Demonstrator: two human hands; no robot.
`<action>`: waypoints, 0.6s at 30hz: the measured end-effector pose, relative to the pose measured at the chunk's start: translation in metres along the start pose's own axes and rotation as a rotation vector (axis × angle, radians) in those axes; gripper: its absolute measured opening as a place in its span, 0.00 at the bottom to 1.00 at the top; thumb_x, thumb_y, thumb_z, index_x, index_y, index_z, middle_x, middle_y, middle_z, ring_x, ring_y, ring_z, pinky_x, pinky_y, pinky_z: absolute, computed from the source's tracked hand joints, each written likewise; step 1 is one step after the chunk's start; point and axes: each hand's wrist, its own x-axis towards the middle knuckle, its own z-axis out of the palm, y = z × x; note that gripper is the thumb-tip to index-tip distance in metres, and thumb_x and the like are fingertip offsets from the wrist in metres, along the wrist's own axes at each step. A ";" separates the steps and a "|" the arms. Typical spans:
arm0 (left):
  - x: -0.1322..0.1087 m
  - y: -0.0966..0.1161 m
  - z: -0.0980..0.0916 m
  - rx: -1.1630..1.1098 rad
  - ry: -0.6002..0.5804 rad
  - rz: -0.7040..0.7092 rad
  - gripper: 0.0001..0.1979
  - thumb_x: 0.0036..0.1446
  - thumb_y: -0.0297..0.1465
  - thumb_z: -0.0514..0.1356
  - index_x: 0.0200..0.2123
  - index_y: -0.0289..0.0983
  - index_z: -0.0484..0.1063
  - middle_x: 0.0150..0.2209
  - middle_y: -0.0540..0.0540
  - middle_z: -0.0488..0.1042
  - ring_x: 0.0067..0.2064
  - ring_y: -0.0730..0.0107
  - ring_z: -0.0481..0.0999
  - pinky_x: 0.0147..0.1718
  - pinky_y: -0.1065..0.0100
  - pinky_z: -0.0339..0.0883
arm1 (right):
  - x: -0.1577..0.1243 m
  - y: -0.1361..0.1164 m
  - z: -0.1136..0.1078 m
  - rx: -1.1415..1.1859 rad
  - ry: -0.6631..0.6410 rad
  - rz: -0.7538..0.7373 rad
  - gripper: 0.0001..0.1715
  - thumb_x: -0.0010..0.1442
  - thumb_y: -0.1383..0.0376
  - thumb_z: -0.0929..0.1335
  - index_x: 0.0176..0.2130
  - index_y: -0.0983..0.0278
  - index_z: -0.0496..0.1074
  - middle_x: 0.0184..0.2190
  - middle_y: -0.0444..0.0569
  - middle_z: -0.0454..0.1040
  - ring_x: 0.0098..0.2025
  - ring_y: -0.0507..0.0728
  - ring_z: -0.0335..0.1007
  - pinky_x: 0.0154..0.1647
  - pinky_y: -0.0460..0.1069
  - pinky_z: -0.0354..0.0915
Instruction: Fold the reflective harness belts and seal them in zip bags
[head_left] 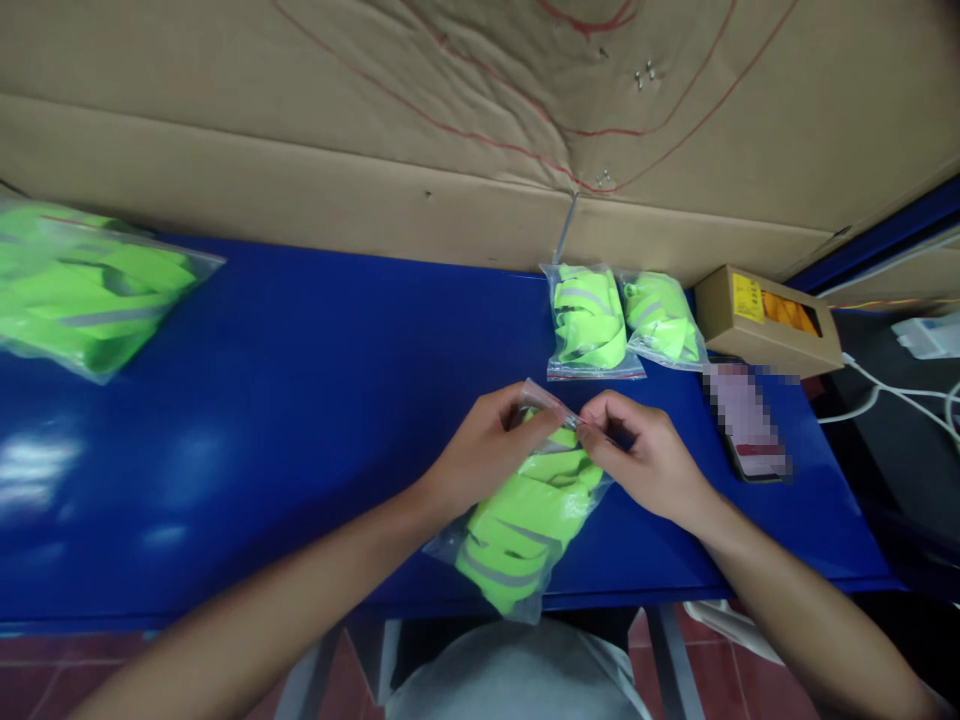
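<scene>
A clear zip-lock bag (517, 530) packed with neon yellow-green fabric and grey reflective strips lies at the table's front edge, its lower end overhanging slightly. My left hand (499, 440) pinches the bag's top seal between thumb and fingers. Close beside it, my right hand (637, 450) also pinches the seal, with thumb and index finger near the red zip line. Both hands are closed on the same edge. Folded straps of the fabric show through the plastic below them.
Two similar filled bags, one upright (589, 320) and one tilted (664, 320), lie at the back right. Beside them are a cardboard box (799, 335) and a phone (750, 425). Another filled bag (90, 285) rests far left on the blue table (300, 400). White cables (870, 400) run at right.
</scene>
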 end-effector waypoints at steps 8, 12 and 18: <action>-0.003 0.000 -0.002 0.010 0.008 -0.008 0.12 0.60 0.39 0.65 0.37 0.36 0.81 0.32 0.48 0.78 0.33 0.71 0.71 0.32 0.72 0.62 | 0.002 0.003 0.001 0.019 -0.006 0.002 0.07 0.67 0.63 0.67 0.36 0.62 0.70 0.26 0.40 0.66 0.28 0.51 0.60 0.29 0.46 0.58; -0.004 0.001 -0.001 -0.024 -0.003 0.021 0.11 0.60 0.38 0.66 0.35 0.35 0.80 0.32 0.49 0.78 0.32 0.73 0.70 0.32 0.73 0.61 | 0.001 0.002 0.002 0.045 -0.030 0.003 0.10 0.68 0.60 0.67 0.35 0.62 0.69 0.26 0.41 0.65 0.28 0.51 0.60 0.29 0.46 0.58; -0.002 -0.001 0.000 -0.060 -0.024 -0.028 0.10 0.59 0.37 0.66 0.36 0.36 0.81 0.30 0.49 0.77 0.31 0.73 0.70 0.31 0.73 0.60 | 0.001 0.005 0.003 0.015 -0.014 -0.013 0.10 0.68 0.61 0.67 0.34 0.61 0.68 0.25 0.40 0.64 0.27 0.51 0.59 0.28 0.46 0.57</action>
